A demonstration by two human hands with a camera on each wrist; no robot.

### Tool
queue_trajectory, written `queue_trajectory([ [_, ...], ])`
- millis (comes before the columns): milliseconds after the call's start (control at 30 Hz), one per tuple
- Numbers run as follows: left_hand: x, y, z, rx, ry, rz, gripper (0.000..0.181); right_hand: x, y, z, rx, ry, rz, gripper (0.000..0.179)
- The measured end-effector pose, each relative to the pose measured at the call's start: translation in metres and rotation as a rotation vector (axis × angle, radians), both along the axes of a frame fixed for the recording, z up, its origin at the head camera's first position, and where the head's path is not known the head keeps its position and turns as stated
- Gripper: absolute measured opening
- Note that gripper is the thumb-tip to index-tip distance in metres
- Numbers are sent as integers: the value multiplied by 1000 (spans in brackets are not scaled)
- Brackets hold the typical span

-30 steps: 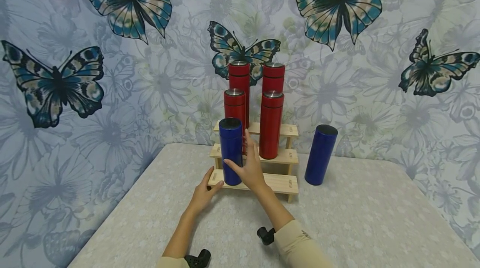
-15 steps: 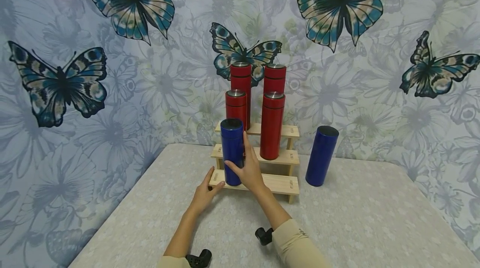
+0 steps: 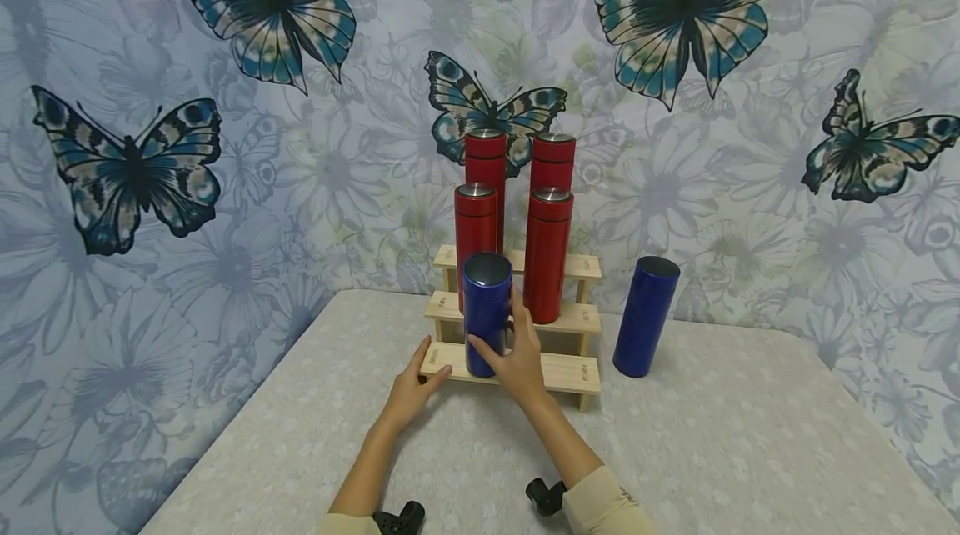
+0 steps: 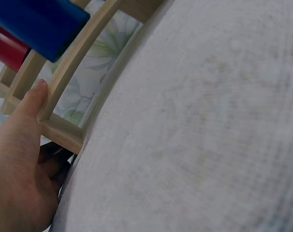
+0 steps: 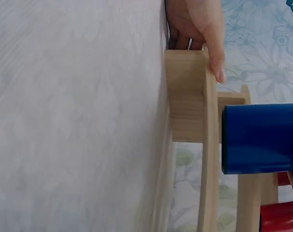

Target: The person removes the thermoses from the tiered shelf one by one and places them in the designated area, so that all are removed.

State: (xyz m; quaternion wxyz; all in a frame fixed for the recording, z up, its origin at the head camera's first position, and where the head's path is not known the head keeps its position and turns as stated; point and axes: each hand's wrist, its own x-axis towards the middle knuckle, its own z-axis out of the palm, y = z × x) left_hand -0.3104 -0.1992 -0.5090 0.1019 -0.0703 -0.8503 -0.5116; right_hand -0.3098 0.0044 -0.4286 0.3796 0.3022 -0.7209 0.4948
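My right hand (image 3: 521, 362) holds a blue thermos bottle (image 3: 486, 310) with a black top, thumb on its near side and fingers along its right side. The bottle is nearly upright, its base close over the bottom step of a three-tier wooden stand (image 3: 558, 368). In the right wrist view a narrow gap shows between the blue bottle (image 5: 262, 140) and the step's front edge. My left hand (image 3: 408, 393) grips the left end of that step. In the left wrist view the left hand's thumb (image 4: 34, 96) lies on the board, its fingers curled behind the end piece.
Red thermos bottles stand in pairs: two, including the right one (image 3: 547, 260), on the middle step, and two, including the left one (image 3: 487, 153), on the top step. Another blue bottle (image 3: 647, 318) stands on the cloth-covered table (image 3: 712, 435), right of the stand. A butterfly-print backdrop (image 3: 360, 185) hangs behind.
My right hand has shifted the blue bottle a little to the right along the bottom step, and its top has tipped slightly towards me. The left hand has kept its place on the stand.
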Motion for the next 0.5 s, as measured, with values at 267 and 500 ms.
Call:
queue_trajectory([
  [267,-1,1,-2,-2,-14,-4,83,12,43,10,-21,155,-33,105],
  [500,-2,0,-3,-3,-10,-3,84,39,89,53,-100,309,-79,89],
])
